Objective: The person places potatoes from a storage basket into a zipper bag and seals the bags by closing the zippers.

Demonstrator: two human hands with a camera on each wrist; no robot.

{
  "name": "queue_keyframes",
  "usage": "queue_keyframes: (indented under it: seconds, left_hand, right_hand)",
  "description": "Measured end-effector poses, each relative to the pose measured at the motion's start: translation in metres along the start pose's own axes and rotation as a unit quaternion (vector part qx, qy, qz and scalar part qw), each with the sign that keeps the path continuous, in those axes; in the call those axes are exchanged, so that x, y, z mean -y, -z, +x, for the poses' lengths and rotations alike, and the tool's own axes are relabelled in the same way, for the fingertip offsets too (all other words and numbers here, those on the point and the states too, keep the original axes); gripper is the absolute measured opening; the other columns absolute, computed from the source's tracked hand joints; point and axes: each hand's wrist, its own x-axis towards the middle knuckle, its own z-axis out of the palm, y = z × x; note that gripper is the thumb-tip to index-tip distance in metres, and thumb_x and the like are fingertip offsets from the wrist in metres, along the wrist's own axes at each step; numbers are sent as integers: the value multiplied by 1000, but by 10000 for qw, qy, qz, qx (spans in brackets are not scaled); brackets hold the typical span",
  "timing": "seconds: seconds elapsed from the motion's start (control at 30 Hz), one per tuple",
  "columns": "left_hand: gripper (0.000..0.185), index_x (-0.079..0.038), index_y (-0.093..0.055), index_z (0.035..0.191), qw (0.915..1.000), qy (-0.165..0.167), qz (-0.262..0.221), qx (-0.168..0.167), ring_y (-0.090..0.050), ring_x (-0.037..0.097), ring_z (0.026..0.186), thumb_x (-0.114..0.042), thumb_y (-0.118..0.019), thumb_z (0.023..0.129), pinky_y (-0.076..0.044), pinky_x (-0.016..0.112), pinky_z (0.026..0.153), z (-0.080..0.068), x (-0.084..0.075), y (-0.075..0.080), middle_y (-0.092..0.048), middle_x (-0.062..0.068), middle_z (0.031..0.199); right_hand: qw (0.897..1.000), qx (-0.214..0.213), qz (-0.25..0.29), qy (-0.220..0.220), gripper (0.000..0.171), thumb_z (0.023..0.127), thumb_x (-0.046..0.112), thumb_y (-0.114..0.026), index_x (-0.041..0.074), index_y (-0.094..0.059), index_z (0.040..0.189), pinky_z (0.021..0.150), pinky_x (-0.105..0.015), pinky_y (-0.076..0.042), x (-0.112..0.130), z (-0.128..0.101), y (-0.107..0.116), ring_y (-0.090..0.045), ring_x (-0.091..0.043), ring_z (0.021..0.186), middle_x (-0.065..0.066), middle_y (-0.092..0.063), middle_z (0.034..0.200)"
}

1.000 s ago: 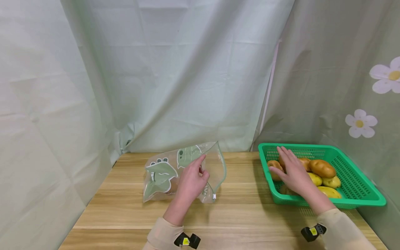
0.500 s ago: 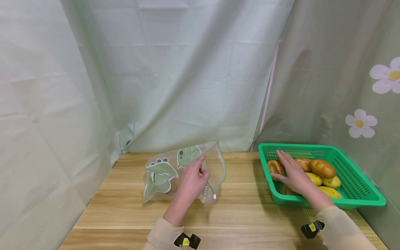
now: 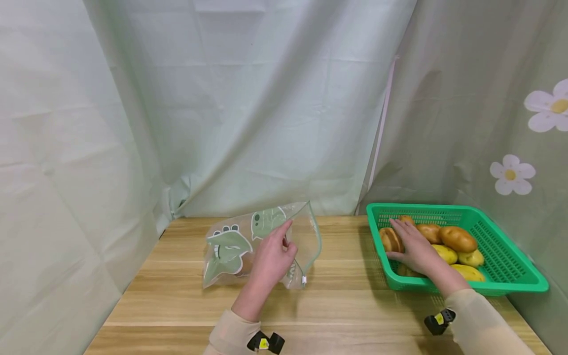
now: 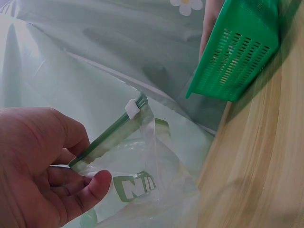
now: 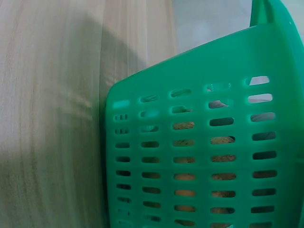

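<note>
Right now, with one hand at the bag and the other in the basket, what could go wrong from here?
The bag looks thin and limp, so its mouth may sag or close if the left hand lets go of the rim.

The right hand is among crowded bread rolls and yellow food, so it might knock a neighbour.

The basket sits near the edge of the table; a hard push could perhaps unsettle it.

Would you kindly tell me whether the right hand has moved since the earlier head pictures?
Yes, the right hand has shifted slightly down the image, against the basket.
</note>
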Motion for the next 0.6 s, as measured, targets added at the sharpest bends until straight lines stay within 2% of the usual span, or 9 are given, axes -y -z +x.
queue_keyframes:
  seconds: [0.3,0.6]
  left_hand:
    - [67,-4,-59,158,10000,-11,11,-22,-54,12,71,0,-72,92,-48,28,58,-1,0,0,-62,-1,90]
    - [67,-3,-59,158,10000,-3,8,10,-54,13,72,0,-72,92,-49,29,59,0,-2,1,-62,0,91]
  right_hand:
    - [9998,-17,-182,-56,88,92,23,-91,-9,-45,161,114,-82,-34,-4,1,-7,-28,-67,150,-39,-48,158]
    - [9994,-20,-350,-28,75,92,21,-91,-11,-56,150,117,-78,-33,-2,1,-6,-30,-65,150,-38,-56,151]
